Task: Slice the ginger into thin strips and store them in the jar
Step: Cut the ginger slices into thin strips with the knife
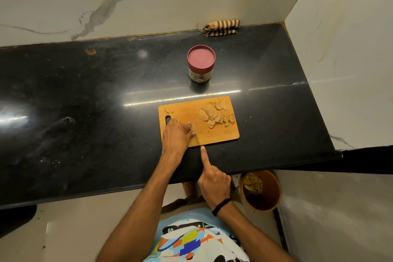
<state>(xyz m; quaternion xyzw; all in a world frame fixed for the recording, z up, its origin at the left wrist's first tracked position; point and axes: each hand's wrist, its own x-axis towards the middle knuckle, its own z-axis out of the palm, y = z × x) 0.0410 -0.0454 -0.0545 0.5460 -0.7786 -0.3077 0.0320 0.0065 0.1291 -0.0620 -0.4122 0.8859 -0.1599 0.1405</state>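
Lying overlapped on cutting board (212, 136): pale tan, flat ginger slices (212, 114).

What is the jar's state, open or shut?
Shut: the maroon lid covers the upright jar behind the cutting board.

My left hand (175, 136): fingers curled on ginger piece (193, 127), left part of board (225, 134).
My right hand (214, 185): grips knife (198, 138), forefinger along spine.
Slices (212, 115): heaped, board's far right.
Jar (201, 64): lidded, upright, behind board.
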